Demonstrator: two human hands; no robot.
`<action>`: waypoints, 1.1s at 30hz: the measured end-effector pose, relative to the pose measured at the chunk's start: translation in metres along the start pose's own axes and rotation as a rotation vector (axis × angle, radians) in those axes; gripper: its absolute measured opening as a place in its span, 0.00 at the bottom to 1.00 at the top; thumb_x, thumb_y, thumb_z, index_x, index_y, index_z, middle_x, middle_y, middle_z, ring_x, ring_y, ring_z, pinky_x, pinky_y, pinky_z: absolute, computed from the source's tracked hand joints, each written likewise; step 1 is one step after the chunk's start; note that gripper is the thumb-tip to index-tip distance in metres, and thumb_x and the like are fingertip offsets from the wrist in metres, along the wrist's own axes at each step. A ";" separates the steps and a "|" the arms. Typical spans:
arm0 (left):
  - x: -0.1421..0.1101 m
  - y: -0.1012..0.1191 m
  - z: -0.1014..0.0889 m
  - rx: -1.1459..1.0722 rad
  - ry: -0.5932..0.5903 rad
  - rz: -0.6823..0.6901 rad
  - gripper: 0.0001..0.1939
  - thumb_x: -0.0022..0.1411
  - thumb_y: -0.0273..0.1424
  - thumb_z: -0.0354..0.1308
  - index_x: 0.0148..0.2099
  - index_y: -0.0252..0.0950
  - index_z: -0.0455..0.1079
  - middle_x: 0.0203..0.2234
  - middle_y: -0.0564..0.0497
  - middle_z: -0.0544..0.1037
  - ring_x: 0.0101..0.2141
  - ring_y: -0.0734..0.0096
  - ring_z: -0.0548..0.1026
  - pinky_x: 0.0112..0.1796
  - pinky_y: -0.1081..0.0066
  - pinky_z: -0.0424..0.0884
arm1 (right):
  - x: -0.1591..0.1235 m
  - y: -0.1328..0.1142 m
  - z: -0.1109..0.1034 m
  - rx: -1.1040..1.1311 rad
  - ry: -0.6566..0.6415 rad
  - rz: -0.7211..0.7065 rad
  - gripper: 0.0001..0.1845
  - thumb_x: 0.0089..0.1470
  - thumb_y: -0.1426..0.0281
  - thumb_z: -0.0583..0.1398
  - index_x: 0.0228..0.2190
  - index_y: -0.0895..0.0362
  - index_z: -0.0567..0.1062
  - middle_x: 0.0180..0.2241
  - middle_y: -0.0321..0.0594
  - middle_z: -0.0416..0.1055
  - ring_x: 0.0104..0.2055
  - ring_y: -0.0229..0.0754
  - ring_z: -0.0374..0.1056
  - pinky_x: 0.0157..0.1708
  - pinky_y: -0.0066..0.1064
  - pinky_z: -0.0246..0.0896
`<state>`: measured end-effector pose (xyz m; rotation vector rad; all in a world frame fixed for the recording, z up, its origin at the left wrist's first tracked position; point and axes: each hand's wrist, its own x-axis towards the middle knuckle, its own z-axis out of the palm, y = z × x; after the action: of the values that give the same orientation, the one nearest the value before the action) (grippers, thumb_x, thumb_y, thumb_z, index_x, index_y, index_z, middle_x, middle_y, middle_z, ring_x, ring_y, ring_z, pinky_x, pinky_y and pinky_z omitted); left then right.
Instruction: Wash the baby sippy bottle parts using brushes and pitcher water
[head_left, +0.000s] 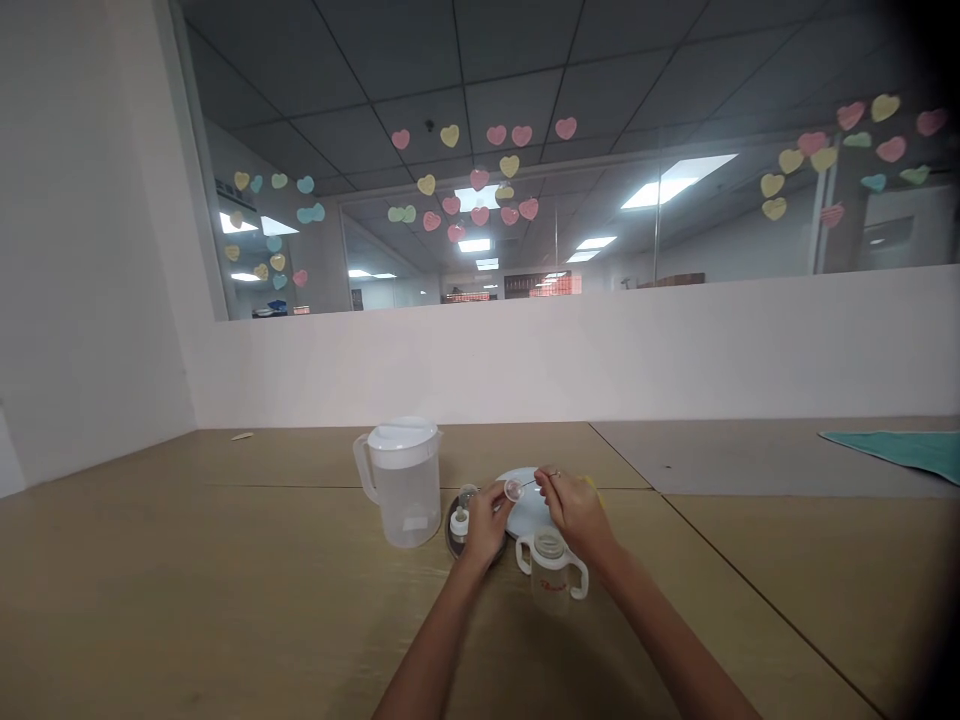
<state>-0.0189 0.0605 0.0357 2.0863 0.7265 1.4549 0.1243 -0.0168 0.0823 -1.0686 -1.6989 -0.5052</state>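
My left hand [489, 518] is closed on a small round clear cup [514, 490], tilted so that its opening faces me. In my right hand [576, 508] is a thin metal stick [529, 482], pinched between the fingers, with its far end at the cup; whether it is a spoon cannot be seen. Just below my hands stands an uncapped clear baby bottle [551, 572] with two white handles and red lettering. A white-collared bottle nipple [460, 520] sits on a dark round tray [452, 545], partly behind my left hand.
A clear pitcher [409, 500] with a white lid stands left of the tray. Behind my hands lies a pale plate [525, 520]. Something yellow [592, 487] shows past my right hand. A green cloth [904, 450] lies far right, and a low wall [450, 370] with a window closes the table's back.
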 end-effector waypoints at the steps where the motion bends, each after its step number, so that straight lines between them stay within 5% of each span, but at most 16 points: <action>1: 0.000 0.000 0.001 0.000 -0.002 0.000 0.13 0.59 0.33 0.52 0.41 0.35 0.75 0.36 0.47 0.78 0.36 0.66 0.73 0.39 0.70 0.68 | -0.001 -0.001 -0.001 -0.013 -0.008 -0.021 0.19 0.63 0.65 0.43 0.28 0.56 0.68 0.21 0.36 0.68 0.23 0.35 0.64 0.27 0.26 0.55; 14: -0.001 0.010 0.009 -0.044 -0.033 0.014 0.14 0.60 0.37 0.53 0.40 0.36 0.76 0.38 0.46 0.78 0.37 0.64 0.73 0.40 0.68 0.67 | -0.011 0.000 0.003 -0.044 -0.055 -0.120 0.15 0.62 0.70 0.45 0.30 0.57 0.70 0.27 0.39 0.70 0.29 0.38 0.66 0.30 0.28 0.56; 24: 0.001 0.023 0.021 -0.160 -0.020 -0.002 0.19 0.62 0.40 0.49 0.39 0.33 0.76 0.35 0.45 0.79 0.36 0.64 0.73 0.39 0.69 0.67 | -0.006 0.010 0.013 0.037 -0.108 0.069 0.21 0.62 0.65 0.45 0.23 0.57 0.70 0.23 0.37 0.67 0.26 0.37 0.63 0.28 0.28 0.54; 33: 0.001 0.017 0.018 -0.163 -0.053 -0.013 0.19 0.60 0.41 0.52 0.36 0.32 0.77 0.29 0.47 0.79 0.32 0.66 0.72 0.35 0.70 0.66 | -0.005 0.003 -0.002 0.049 -0.182 0.111 0.18 0.61 0.63 0.48 0.40 0.53 0.75 0.29 0.38 0.69 0.30 0.38 0.65 0.30 0.28 0.56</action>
<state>0.0009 0.0467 0.0416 1.9845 0.5795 1.3980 0.1283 -0.0188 0.0782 -1.1951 -1.7885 -0.3011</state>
